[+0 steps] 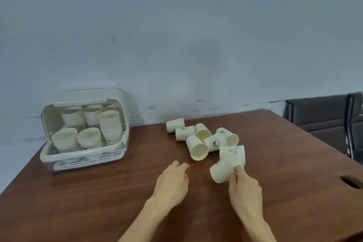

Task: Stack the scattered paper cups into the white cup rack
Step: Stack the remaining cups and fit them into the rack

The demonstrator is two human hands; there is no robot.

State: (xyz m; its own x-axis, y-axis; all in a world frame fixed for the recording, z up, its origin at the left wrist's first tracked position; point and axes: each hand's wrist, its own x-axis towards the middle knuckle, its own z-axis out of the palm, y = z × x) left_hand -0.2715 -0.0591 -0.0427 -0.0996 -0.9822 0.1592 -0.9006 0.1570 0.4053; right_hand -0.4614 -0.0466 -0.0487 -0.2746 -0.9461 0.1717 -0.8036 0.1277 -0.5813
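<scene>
Reddish-brown wood-grain table (98,202) fills the lower half of the head view, set against a pale blue-grey scuffed wall (176,35), with dark padded chairs (322,122) at the right edge.

At lower right of centre, the right hand (245,188) pinches the rim of a cream paper cup (221,171) lying on its side, mouth turned toward the fingers and base pointing left; the fingertips (238,169) curl over the rim. Just above it, touching, lies another cup printed "Hi" (232,153).

The left hand (172,182) hovers over the table at lower centre, palm down, fingers loosely bent and grasping nothing, a little left of the held cup.

Above the hands, the scattered cups (202,139) lie tumbled together on their sides, smooth tapered cream paper, some with a round blue print, mouths facing different ways.

At the left of the frame stands the white cup rack (59,155), a glossy plastic box with a slotted base, rounded corners and a clear lid swung up. Inside it, stacks of nested cups (110,124) stand mouth up in two rows.
</scene>
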